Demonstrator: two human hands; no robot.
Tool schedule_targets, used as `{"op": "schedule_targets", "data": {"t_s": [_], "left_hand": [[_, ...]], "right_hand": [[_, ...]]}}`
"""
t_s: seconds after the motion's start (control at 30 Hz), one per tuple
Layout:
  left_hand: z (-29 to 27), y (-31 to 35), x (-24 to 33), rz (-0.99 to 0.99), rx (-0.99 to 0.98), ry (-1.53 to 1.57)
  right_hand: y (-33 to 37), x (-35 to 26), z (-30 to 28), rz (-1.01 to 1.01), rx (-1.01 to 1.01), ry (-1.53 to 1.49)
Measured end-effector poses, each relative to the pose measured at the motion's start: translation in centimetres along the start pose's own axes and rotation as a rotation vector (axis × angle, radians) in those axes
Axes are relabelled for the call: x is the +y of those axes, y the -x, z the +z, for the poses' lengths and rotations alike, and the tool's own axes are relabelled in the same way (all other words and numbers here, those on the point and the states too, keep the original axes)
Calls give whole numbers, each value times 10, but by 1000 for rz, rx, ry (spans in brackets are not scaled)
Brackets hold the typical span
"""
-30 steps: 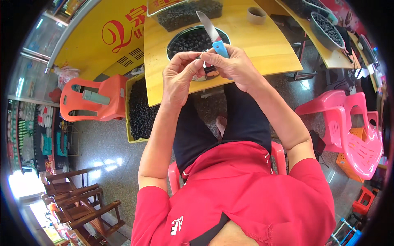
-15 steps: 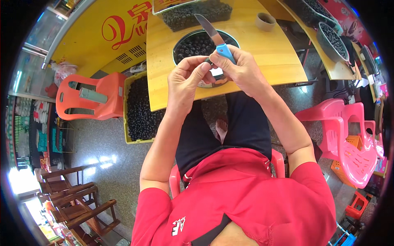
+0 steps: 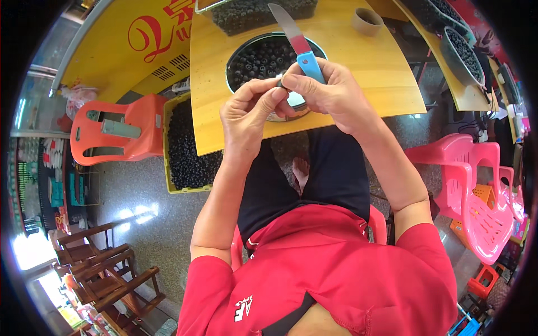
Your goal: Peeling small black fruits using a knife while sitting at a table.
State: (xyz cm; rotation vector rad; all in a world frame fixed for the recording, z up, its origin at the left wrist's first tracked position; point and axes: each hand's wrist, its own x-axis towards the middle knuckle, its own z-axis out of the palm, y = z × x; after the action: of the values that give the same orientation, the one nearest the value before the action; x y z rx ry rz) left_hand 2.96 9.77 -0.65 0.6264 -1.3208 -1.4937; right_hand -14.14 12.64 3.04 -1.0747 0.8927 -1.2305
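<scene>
Near the bowl (image 3: 228,73), we are pinching a small dark piece (image 3: 281,84) in our left hand (image 3: 245,111) and gripping a blue-handled knife (image 3: 300,46) in our right hand (image 3: 337,94).

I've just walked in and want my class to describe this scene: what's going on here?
A seated person in a red shirt works with both hands at a wooden table. The left hand and right hand meet at a small dark piece, its details too small to tell. The right hand also holds a blue-handled knife, blade pointing away. Just beyond is a bowl of dark round fruits; a yellow crate of similar ones stands at the left.
</scene>
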Motion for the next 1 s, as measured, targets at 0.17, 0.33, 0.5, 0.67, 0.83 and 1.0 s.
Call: {"op": "schedule_targets", "data": {"t_s": [0.17,0.33,0.5,0.67,0.83,1.0], "left_hand": [[4,0,-5,89,-38,68],[5,1,-4,78,-21,116],[0,2,-7,70,-12,106],[-5,1,-9,83,-44,78],[-7,0,-12,75,-25,86],[-8,-1,-11,79,-23,64]], "right_hand": [[0,2,-9,40,-36,-67],[3,5,-4,-13,63,-33],[7,16,-8,-718,77,932],[7,19,-8,-746,113,1112],[4,20,-12,-750,130,1217],[3,21,-12,-734,133,1241]]}}
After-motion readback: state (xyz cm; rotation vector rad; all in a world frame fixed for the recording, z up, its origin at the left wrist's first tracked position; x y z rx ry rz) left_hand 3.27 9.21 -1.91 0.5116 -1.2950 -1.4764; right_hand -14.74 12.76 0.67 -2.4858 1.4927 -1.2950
